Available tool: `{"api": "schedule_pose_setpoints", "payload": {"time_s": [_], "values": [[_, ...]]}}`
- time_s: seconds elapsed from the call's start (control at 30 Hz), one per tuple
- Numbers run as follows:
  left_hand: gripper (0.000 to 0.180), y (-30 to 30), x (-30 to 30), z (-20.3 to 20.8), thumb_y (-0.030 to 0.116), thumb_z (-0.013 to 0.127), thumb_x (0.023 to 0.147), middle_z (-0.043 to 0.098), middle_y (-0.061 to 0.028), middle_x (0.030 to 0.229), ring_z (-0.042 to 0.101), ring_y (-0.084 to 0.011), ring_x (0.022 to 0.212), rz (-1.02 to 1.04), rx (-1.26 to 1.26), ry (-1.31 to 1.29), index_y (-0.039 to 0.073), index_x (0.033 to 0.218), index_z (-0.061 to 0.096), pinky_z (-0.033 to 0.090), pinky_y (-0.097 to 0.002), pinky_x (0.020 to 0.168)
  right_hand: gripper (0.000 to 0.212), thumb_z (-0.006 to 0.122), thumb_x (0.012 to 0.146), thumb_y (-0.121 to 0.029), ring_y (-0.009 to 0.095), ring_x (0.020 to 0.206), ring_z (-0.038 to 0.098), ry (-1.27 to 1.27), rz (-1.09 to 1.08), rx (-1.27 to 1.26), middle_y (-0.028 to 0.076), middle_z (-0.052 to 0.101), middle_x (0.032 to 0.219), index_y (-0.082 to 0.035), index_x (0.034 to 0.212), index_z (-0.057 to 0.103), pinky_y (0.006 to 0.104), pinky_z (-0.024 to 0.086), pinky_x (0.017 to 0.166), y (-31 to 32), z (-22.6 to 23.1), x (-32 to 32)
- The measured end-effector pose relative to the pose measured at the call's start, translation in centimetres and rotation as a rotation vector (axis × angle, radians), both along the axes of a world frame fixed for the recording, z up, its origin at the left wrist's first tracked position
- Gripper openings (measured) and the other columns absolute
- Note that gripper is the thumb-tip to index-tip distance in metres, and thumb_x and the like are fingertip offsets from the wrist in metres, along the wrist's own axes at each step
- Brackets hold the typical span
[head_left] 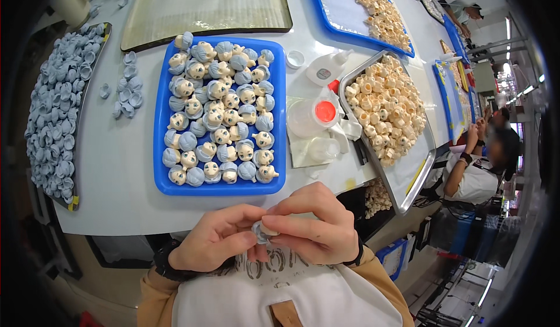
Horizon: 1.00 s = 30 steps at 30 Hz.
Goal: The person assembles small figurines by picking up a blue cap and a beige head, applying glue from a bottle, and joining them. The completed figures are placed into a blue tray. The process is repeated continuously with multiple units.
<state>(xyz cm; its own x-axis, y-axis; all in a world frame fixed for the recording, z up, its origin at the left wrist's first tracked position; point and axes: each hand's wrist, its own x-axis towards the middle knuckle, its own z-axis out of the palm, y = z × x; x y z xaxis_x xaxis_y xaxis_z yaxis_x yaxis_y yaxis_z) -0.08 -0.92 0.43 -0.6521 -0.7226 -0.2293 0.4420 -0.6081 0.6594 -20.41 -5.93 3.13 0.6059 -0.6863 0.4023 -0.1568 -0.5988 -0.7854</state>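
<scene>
Spanning the upper and middle frame, a white table [131,155] is holding a blue tray [221,190] of heads [216,116] left of centre and a metal tray [403,182] of faces [389,110] at right. At lower centre, the right hand [319,225] and left hand [217,239] are both gripping a small blue-and-cream piece [261,234], below the blue tray.

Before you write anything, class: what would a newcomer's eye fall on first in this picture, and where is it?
Probably the blue tray in the middle of the table, crowded with blue-haired doll heads. Next, perhaps, the heap of hair pieces at far left and the pale pieces in the metal tray on the right. Below, the left hand and right hand hold a small piece.
</scene>
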Motion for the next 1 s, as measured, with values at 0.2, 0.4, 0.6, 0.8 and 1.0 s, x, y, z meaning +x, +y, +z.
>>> {"api": "schedule_pose_setpoints", "payload": {"time_s": [0.2, 0.4, 0.6, 0.8, 1.0], "values": [[0.039, -0.4, -0.3, 0.4, 0.003, 0.043, 0.091, 0.052, -0.0136, 0.110, 0.061, -0.0180, 0.085, 0.119, -0.076, -0.104, -0.004, 0.129, 0.038, 0.050, -0.0277, 0.073, 0.035, 0.067, 0.059, 0.008, 0.021, 0.075, 0.059, 0.035, -0.169, -0.038, 0.011, 0.062, 0.089, -0.001, 0.092, 0.065, 0.0294, 0.045, 0.066, -0.6, 1.5, -1.8], [0.033, -0.2, -0.2, 0.8, 0.004, 0.044, 0.091, 0.049, -0.0155, 0.116, 0.062, -0.0222, 0.090, 0.210, -0.035, -0.069, -0.005, 0.123, 0.043, 0.052, -0.0296, 0.074, 0.029, 0.068, 0.064, 0.004, 0.025, 0.078, 0.056, 0.357, -0.565, -0.188, 0.010, 0.060, 0.088, -0.003, 0.092, 0.064, 0.0324, 0.045, 0.067, -3.4, 1.2, -4.7], [0.029, 0.2, -0.3, -0.1, 0.004, 0.049, 0.090, 0.054, -0.0143, 0.110, 0.061, -0.0206, 0.094, 0.291, -0.061, -0.031, -0.005, 0.118, 0.046, 0.052, -0.0291, 0.076, 0.027, 0.068, 0.065, 0.003, 0.026, 0.078, 0.054, 0.442, -0.489, -0.182, 0.009, 0.058, 0.084, -0.003, 0.091, 0.063, 0.0347, 0.045, 0.068, -4.2, 0.6, -4.2], [0.039, -0.1, -0.4, 0.3, -0.007, 0.057, 0.081, 0.055, -0.0129, 0.106, 0.060, -0.0190, 0.093, 0.263, -0.014, -0.064, -0.005, 0.119, 0.045, 0.052, -0.0288, 0.077, 0.025, 0.069, 0.066, 0.002, 0.026, 0.078, 0.055, 0.457, -0.494, -0.164, 0.010, 0.058, 0.085, -0.002, 0.090, 0.062, 0.0347, 0.045, 0.068, -4.3, 0.4, -4.2], [0.043, 0.2, -0.7, 0.3, -0.007, 0.060, 0.079, 0.056, -0.0137, 0.105, 0.060, -0.0177, 0.091, 0.348, 0.040, -0.029, -0.004, 0.118, 0.041, 0.052, -0.0285, 0.076, 0.024, 0.071, 0.065, 0.001, 0.026, 0.077, 0.055, 0.450, -0.512, -0.154, 0.009, 0.059, 0.084, -0.002, 0.086, 0.062, 0.0342, 0.045, 0.067, -4.2, 0.4, -4.6]]}}
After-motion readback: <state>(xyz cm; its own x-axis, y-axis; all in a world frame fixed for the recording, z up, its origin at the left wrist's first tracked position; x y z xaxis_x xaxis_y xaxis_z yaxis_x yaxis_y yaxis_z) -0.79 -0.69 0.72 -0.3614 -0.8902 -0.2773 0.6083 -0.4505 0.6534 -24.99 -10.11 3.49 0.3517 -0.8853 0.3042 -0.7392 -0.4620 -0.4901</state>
